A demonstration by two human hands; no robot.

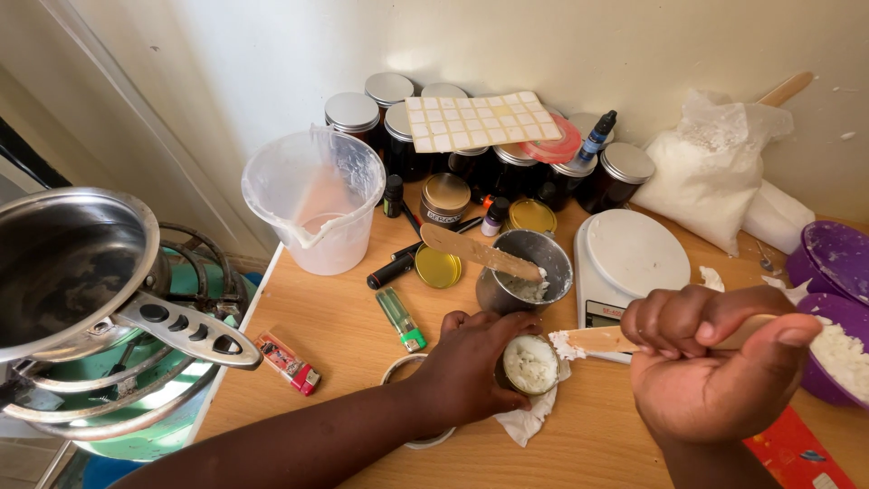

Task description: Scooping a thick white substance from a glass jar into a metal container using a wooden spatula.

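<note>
My left hand (pixel 466 367) has its fingers wrapped round a small tin (pixel 529 365) filled with white wax, pinning it on a crumpled tissue (pixel 525 421) on the wooden surface (pixel 344 326). My right hand (pixel 715 358) is closed round a wooden spatula (pixel 593 340), whose wax-smeared tip sits just beside the tin's rim. Just beyond the left fingers stands a metal cup (pixel 525 272) with a second wooden stick (pixel 475 251) resting across it. A white scale (pixel 634 254) lies beyond the right fingers, and a purple bowl (pixel 837 353) of wax flakes sits right beside that hand. A green lighter (pixel 400 319) lies left of the tin, a saucepan (pixel 72 263) well apart further left.
</note>
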